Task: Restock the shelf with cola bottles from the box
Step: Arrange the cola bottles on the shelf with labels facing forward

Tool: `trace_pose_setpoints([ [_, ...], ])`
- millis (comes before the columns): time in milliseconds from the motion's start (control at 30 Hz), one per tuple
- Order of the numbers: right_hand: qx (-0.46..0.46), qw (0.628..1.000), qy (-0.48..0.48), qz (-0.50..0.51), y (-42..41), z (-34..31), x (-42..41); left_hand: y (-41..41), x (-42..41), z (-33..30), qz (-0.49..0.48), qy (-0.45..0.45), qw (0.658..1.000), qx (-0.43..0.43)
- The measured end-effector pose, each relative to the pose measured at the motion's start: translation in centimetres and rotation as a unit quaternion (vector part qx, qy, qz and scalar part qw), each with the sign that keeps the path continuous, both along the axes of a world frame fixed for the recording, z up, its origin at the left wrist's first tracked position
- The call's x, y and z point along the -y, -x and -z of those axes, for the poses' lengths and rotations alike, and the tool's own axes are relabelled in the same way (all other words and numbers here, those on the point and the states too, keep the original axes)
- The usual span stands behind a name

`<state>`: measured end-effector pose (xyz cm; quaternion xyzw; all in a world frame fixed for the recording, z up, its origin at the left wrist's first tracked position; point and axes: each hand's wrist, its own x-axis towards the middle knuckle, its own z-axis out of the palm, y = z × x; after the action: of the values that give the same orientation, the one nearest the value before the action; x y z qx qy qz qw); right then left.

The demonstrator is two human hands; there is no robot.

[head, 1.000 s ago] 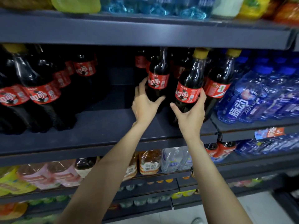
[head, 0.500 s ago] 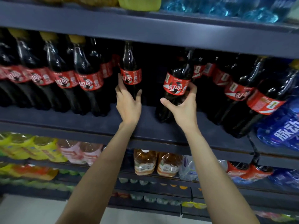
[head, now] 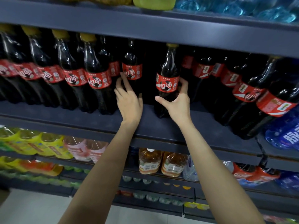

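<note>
Nearest: your right hand (head: 177, 104), thumb and fingers wrapped round the lower body of a cola bottle (head: 167, 81) standing upright on the dark shelf (head: 97, 117). Beside it: your left hand (head: 129, 101), fingers spread, fingertips touching a second cola bottle (head: 131, 70) set deeper in. Behind, either side: rows of cola bottles (head: 71, 75).

my left hand (head: 129, 104) and my right hand (head: 177, 104) are both bare, with no gloves, rings or watch showing on them. my forearms are bare too, long and slim, with no sleeve in view right down to the bottom edge of the frame. my fingernails look short and plain.
</note>
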<state>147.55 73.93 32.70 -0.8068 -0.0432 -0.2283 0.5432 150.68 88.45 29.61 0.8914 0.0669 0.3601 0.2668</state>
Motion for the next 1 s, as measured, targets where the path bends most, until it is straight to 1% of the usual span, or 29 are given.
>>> trace_pose_setpoints([
  [100,0.002,1.000,-0.001,0.004,0.2,0.1,0.2,-0.1,0.3,0.0,0.006,0.017,1.000,0.004],
  [300,0.000,1.000,0.007,0.018,0.8,0.0,0.1,0.1,0.0,0.2,-0.009,-0.004,1.000,0.015],
  [367,-0.004,1.000,0.010,0.013,1.0,-0.1,-0.4,0.5,-0.4,-0.3,0.013,-0.005,1.000,0.006],
  [467,-0.019,1.000,0.013,-0.020,1.4,-0.5,-1.6,2.1,-1.5,-1.1,0.073,-0.008,0.997,0.008],
  [500,-0.025,0.999,0.010,-0.033,1.6,-0.6,-2.2,2.9,-2.2,-1.2,0.087,-0.008,0.996,0.026],
  [567,-0.035,0.998,-0.001,-0.056,1.7,-0.6,-3.6,4.6,-3.9,-1.2,0.094,-0.009,0.991,0.096],
  [633,-0.035,0.997,0.003,-0.064,1.6,-0.6,-5.5,5.7,-5.8,-1.1,0.072,-0.010,0.982,0.175],
  [700,-0.023,0.998,0.018,-0.061,1.4,-0.6,-7.4,6.0,-7.6,-1.3,0.034,0.007,0.976,0.213],
  [767,-0.016,0.998,0.024,-0.056,1.2,-0.6,-9.4,5.7,-8.7,-1.7,0.020,0.030,0.981,0.189],
  [867,-0.003,0.999,0.032,-0.021,1.1,-0.4,-11.6,5.1,-9.5,-1.7,0.041,0.034,0.990,0.127],
  [933,-0.003,1.000,0.027,0.002,0.9,-0.2,-12.4,4.9,-9.6,-1.4,0.044,0.033,0.991,0.120],
  [1000,-0.006,1.000,0.026,0.004,0.6,-0.1,-12.4,4.7,-9.5,-1.3,0.042,0.038,0.991,0.125],
])
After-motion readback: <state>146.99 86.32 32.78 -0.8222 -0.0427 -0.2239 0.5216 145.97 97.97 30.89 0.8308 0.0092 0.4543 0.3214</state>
